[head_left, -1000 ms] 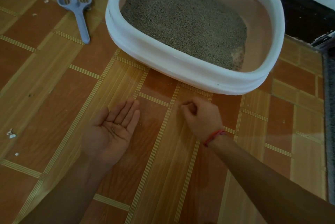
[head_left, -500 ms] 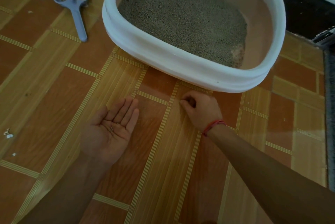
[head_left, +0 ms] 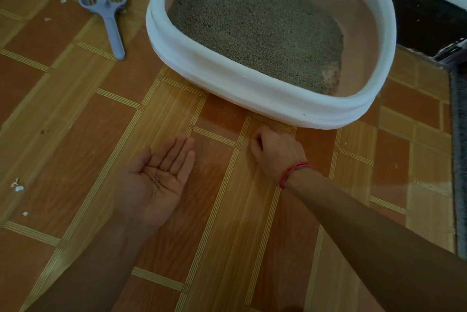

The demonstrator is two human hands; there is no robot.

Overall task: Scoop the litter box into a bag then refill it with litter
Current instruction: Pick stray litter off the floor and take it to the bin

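The litter box [head_left: 265,95] sat on the floor [head_left: 63,122], its far rim cut off, with grey litter [head_left: 252,34] inside. A blue scoop [head_left: 106,3] lay left of it, white scraps [head_left: 17,185] nearer. The left hand [head_left: 156,183] lay released, palm up, with a few grains [head_left: 158,178] on it. The right hand [head_left: 275,152] curled just before the box; whether it pinched anything was hidden

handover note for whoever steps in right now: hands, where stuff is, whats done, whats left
Left hand: open, palm up, a few stray grains on it.
Right hand: fingers curled down at the floor just before the litter box; whether it pinches a grain is hidden.
Scoop: lying on the floor left of the box.
No bag in view.
Done, apparently: the box holds litter.
Left, likely: gather the remaining floor bits and tip the grains into the box.
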